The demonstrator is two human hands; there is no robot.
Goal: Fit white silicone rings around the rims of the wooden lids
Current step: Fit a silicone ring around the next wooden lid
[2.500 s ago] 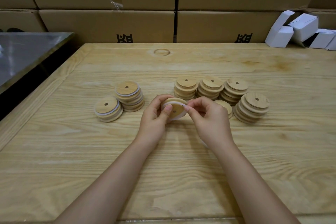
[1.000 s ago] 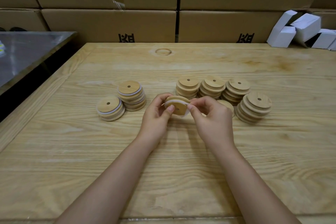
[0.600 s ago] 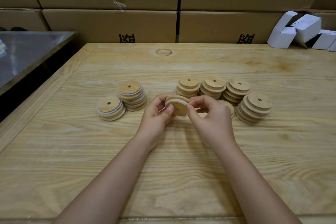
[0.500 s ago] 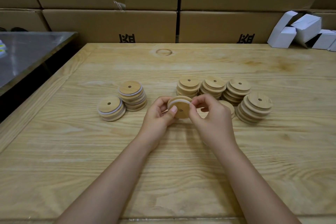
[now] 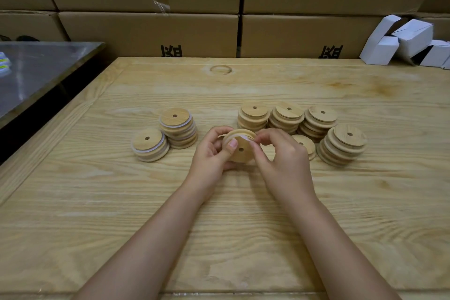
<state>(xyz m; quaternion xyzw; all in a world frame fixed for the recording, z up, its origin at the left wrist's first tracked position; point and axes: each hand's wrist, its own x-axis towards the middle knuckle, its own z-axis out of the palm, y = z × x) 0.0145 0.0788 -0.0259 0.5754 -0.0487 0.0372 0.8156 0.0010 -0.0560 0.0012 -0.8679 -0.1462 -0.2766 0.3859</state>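
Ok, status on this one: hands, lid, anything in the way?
Left hand grips wooden lid. Right hand pinches white ring at lid's rim. Lid stacks behind, nothing obstructing.

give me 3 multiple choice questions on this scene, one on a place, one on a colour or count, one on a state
1. Where do the ringed lid stacks stand?
A. left of the left hand
B. right of the right hand
C. between the hands

2. What colour are the small cartons at the far right?
A. brown
B. white
C. blue

3. How is the centre lid?
A. lying flat, untouched
B. resting on a stack
C. tilted, gripped by both hands

1 A, both white-edged stacks sit left of that hand.
2 B, they are white against the brown boxes.
3 C, the left hand and right hand hold it, with the white ring at its top edge.
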